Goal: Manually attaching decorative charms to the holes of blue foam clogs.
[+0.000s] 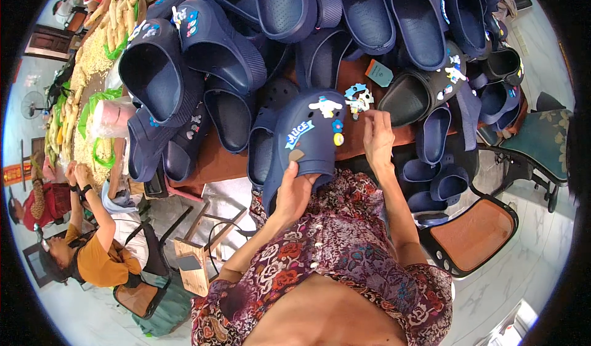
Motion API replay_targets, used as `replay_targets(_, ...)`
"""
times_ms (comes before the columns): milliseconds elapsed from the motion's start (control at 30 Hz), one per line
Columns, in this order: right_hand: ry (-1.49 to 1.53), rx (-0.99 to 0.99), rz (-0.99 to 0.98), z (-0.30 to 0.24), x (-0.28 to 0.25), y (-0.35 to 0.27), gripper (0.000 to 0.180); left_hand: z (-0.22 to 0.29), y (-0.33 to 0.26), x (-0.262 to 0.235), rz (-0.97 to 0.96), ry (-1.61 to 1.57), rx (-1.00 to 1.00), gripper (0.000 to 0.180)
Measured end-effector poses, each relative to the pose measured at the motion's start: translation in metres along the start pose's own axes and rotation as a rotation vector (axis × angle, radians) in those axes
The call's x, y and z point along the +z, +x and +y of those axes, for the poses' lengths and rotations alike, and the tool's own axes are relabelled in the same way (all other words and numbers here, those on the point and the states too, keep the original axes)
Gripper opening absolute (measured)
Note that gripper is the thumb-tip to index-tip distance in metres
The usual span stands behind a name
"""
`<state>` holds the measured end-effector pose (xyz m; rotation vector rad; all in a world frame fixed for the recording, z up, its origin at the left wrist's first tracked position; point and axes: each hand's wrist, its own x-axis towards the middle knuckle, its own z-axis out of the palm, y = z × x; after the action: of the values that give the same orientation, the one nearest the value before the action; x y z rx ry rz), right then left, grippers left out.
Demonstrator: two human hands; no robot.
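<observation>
A navy foam clog (301, 127) is in my left hand (292, 192), the thumb on its outside and the fingers tucked into its opening. Colourful shoe charms (325, 106) decorate its toe: a white cartoon figure, a blue letter banner, a blue flower and a yellow round piece. Just right of the toe are loose-looking blue and white charms (359, 100). My right hand (378, 140) is beside them, its fingers bent and close together. Whether a charm is between those fingertips is hidden.
Navy clogs (151, 75) are heaped across the brown-covered table (203, 164). A black clog (406, 96) and a teal-orange tag (379, 73) are at right. Chairs (480, 235) stand right. Leftward, a person in an orange shirt (101, 257) works at a table with pale produce (89, 69).
</observation>
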<state>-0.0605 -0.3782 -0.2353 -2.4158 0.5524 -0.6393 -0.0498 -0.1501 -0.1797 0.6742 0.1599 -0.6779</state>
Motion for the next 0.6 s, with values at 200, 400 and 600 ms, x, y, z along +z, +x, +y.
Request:
replay_targets(200, -0.014, 0.022, -0.06, 0.001, 0.006, -0.009, 0.021, 0.001, 0.001, -0.007, 0.058, 0.078, 0.016, 0.053)
replay_targets(400, -0.121, -0.017, -0.072, 0.002, 0.021, -0.003, 0.018, -0.002, 0.002, -0.006, 0.063, 0.133, -0.015, 0.05)
replay_targets(600, -0.068, 0.022, -0.083, 0.001, 0.016, -0.006, 0.014, -0.001, 0.0, -0.005, 0.111, 0.179, -0.025, 0.052)
